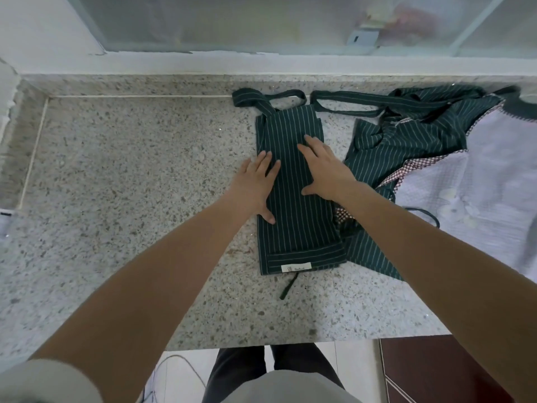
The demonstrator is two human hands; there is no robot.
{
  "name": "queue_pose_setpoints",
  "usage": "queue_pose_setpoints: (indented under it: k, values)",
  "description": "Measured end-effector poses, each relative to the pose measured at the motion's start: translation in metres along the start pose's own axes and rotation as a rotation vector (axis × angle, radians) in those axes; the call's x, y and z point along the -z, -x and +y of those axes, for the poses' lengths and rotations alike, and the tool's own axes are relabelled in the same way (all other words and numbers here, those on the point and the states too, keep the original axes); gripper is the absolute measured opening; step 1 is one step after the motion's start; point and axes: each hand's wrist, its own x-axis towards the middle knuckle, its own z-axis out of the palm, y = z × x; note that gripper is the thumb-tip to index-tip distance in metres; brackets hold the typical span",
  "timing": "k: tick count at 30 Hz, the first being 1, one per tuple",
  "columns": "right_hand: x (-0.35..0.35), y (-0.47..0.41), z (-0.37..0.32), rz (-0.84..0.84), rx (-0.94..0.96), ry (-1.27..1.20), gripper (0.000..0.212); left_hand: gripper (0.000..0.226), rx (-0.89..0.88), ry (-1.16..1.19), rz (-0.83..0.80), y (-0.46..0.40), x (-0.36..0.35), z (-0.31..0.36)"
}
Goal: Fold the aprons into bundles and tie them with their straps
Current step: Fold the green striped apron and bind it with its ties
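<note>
- Pressing my left hand [255, 187] flat, fingers straight, on the left edge of the folded striped apron [296, 199]; it grips nothing
- my right hand [325, 170] lies flat on its right side, fingers spread
- the apron lies lengthwise mid-bench [130, 170]; its straps [270, 97] loop at the far end
- a second striped apron [406, 135] lies crumpled just beside it

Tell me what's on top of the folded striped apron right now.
Both hands lie flat on the folded striped apron: left hand at its left edge, right hand toward its right. The cloth beneath the palms is hidden.
</note>
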Motion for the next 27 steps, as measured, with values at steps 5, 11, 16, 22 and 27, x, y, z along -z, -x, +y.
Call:
queue_pose_setpoints:
  k: [5, 11, 16, 22, 27]
  values:
    - [0.016, -0.042, 0.011, -0.113, 0.041, 0.270, 0.135, 0.147, 0.007, -0.084, -0.022, -0.016, -0.003, -0.007]
    - [0.018, -0.063, 0.023, -0.249, -0.071, 0.214, 0.143, 0.140, -0.011, -0.082, -0.014, -0.025, 0.008, -0.006]
    - [0.014, -0.064, 0.025, -0.271, -0.083, 0.195, 0.144, 0.055, 0.273, 0.614, 0.375, -0.052, 0.027, -0.027]
    - [0.015, -0.069, 0.022, -0.302, -0.108, 0.195, 0.143, 0.096, 0.447, 0.941, 0.270, -0.102, 0.055, -0.043]
    - [0.015, -0.068, 0.017, -0.330, -0.125, 0.220, 0.141, 0.020, 0.364, 1.395, 0.309, -0.118, 0.083, -0.048]
